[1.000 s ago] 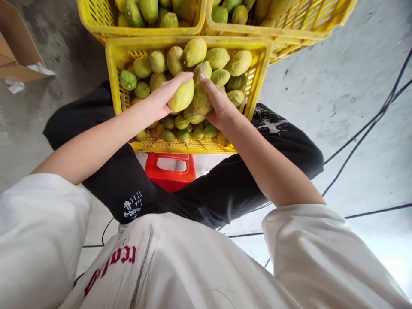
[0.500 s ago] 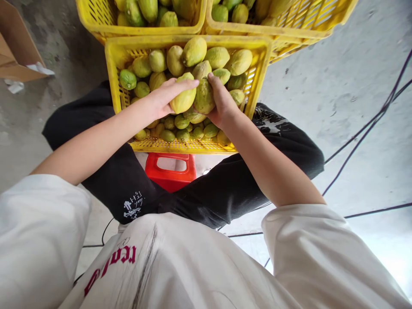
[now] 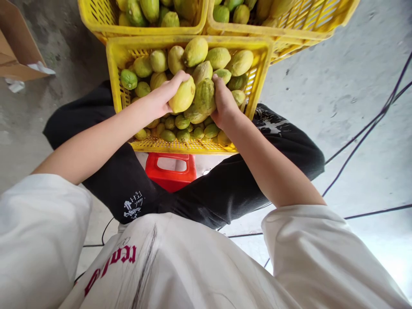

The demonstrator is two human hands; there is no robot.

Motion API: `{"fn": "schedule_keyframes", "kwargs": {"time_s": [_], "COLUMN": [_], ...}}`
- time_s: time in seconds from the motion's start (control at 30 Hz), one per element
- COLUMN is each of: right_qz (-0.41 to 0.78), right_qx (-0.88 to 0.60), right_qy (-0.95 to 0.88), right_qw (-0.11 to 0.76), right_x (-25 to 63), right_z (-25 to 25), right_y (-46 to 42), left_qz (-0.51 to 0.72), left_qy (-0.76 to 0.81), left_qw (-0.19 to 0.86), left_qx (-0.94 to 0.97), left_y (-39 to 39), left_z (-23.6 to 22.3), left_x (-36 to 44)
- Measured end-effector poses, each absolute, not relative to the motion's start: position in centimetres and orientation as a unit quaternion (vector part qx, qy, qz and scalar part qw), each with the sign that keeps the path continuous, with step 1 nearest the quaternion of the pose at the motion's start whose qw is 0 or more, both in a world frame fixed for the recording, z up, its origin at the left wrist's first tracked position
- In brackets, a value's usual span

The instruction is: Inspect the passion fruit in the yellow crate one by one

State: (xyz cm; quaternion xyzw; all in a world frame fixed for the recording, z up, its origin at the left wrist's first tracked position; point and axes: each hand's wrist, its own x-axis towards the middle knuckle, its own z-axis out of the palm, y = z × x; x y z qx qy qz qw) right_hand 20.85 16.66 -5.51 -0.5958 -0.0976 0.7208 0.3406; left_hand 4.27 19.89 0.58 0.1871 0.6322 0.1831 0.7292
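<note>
Head view: a double hold, one fruit per side!

Right at the centre of the nearest yellow crate (image 3: 183,150), a yellow fruit (image 3: 183,98) is gripped by the left hand (image 3: 166,95), and just to its 3 o'clock a ribbed green fruit (image 3: 204,96) is held by the right hand (image 3: 226,104); whether the two touch cannot be told. Both should be found fairly weighty and firm, perhaps smooth enough to slip, and likely to be bruised if squeezed hard or dropped. The hold is best taken round the widest part, with the weight borne from below.

Now the pose! The left forearm (image 3: 112,126) is angled in from 8 o'clock, its hand curled round the fruit, thumb laid along the 11 o'clock side. The right forearm (image 3: 262,154) is slanted in from 4 o'clock, its hand wrapped round the 3 o'clock flank, thumb set at about 1 o'clock. On both, the other fingertips are hidden.
</note>
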Motion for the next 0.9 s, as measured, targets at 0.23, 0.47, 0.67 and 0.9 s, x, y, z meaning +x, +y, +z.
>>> {"fn": "schedule_keyframes", "kwargs": {"time_s": [0.23, 0.47, 0.67, 0.9], "right_qz": [0.718, 0.708, 0.718, 0.690], "right_qx": [-0.611, -0.617, -0.609, -0.637], "right_qy": [-0.069, -0.086, -0.060, -0.030], "right_qw": [0.327, 0.334, 0.331, 0.342], "right_x": [19.8, 19.9, 20.1, 19.8], "right_z": [-2.8, -2.5, -2.7, -1.9], "right_y": [16.3, 16.1, 16.3, 16.8], "left_qz": [0.196, 0.214, 0.182, 0.168], "left_qy": [0.614, 0.599, 0.643, 0.624], "left_qw": [0.741, 0.759, 0.730, 0.752], "left_qx": [0.188, 0.139, 0.144, 0.130], "left_y": [19.2, 19.5, 19.6, 19.8], "left_z": [1.2, 1.1, 0.4, 1.2], "left_x": [4.6, 4.5, 4.7, 4.7]}}
